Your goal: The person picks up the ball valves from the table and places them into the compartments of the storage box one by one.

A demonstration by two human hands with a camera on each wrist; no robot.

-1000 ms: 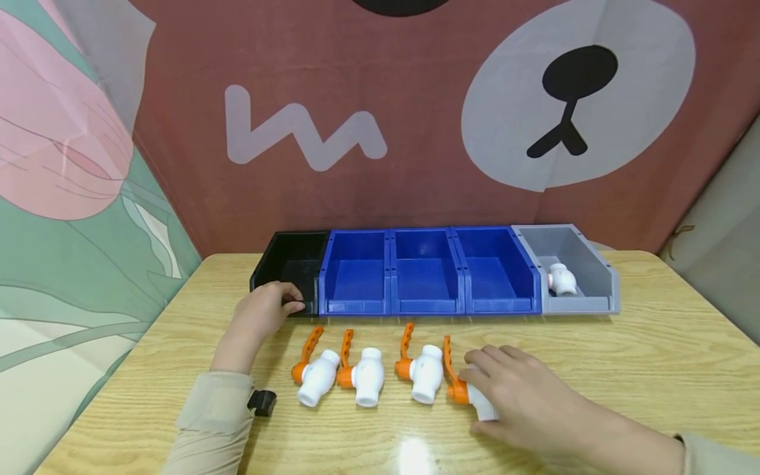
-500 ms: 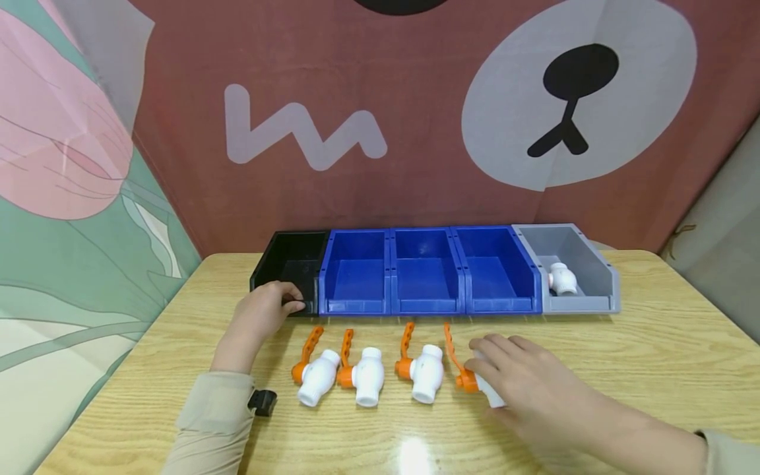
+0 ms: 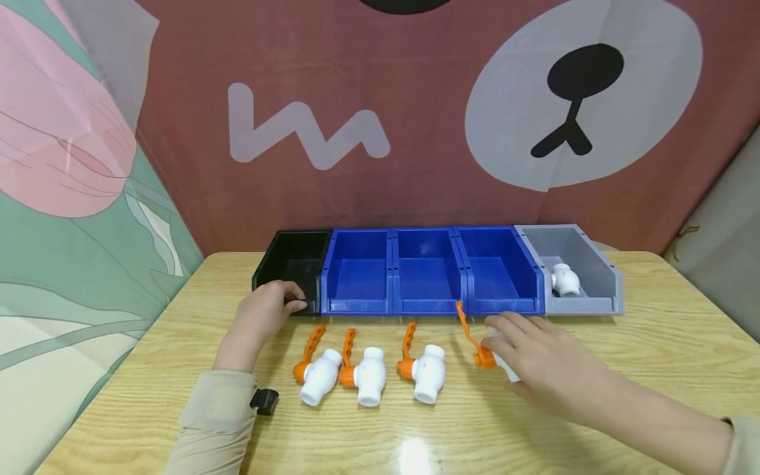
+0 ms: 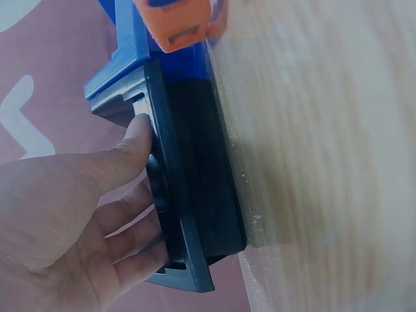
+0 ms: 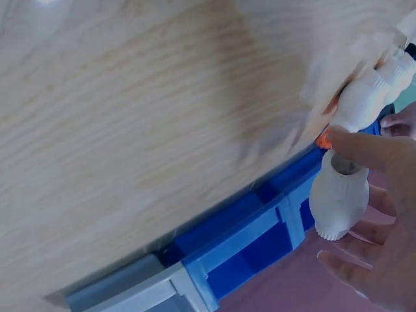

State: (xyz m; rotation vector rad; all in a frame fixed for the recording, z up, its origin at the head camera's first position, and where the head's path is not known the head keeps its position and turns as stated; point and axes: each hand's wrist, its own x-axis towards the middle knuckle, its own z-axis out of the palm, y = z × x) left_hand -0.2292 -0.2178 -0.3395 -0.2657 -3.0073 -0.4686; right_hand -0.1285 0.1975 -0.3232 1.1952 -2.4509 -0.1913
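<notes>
Now the white plastic ball valve with an orange lever (image 5: 338,198) is held clear of the pale wooden table (image 3: 671,356), pinched between thumb and fingers of the right grip (image 3: 549,363), a little farther off and more to the right than half a second ago. That leaves three similar white valves (image 3: 371,377) lying in the row to its left. Meanwhile, the left grip (image 3: 266,313) stays pinching the near rim of the black plastic bin (image 4: 203,175).

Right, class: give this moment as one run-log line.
right grip holds valve above table | left grip holds black bin | three valves on table | one valve in grey bin
</notes>
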